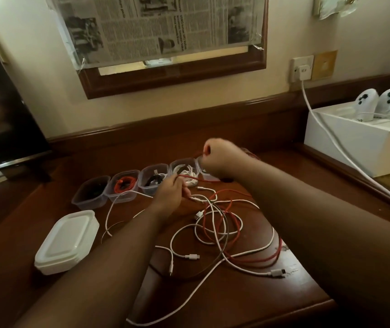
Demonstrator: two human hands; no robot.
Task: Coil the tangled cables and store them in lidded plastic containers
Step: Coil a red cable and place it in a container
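A tangle of white, red and dark cables lies on the wooden table. My left hand pinches a red cable above the tangle. My right hand is raised and curled round the same red cable further along, over the rightmost container. A row of clear plastic containers stands behind the tangle; one holds a coiled red cable, another a white one, others dark ones. The rightmost container is mostly hidden by my right hand.
A stack of white lids rests at the table's left. A dark screen stands far left. At the right, a white box carries two white controllers, and a white cord runs from a wall socket across it.
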